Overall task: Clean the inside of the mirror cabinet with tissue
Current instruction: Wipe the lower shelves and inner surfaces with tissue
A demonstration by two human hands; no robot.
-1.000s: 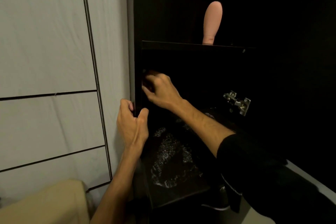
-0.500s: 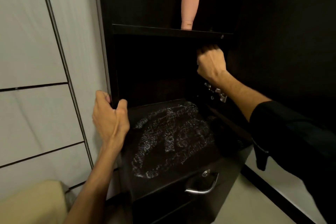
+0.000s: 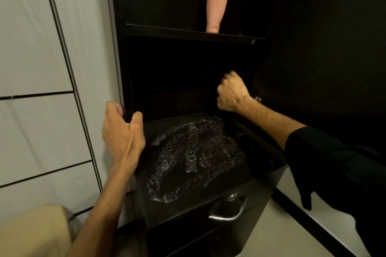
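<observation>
Left forearm (image 3: 100, 204) bare; right arm wears a loose black sleeve (image 3: 325, 165) pushed above the wrist.

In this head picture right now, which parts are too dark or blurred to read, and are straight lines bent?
Head view: the cabinet interior is nearly black, so no tissue can be made out in the closed right hand, whose knuckles are motion-blurred; the left hand on the side panel is sharp; the wet smears on the lower surface glint; the wall tile seams bow from wide-angle distortion.

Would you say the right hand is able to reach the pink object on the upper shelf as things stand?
Probably yes. The right hand is fisted in the open compartment just below the shelf, and the pink object stands near the shelf's open front with nothing before it.
</observation>
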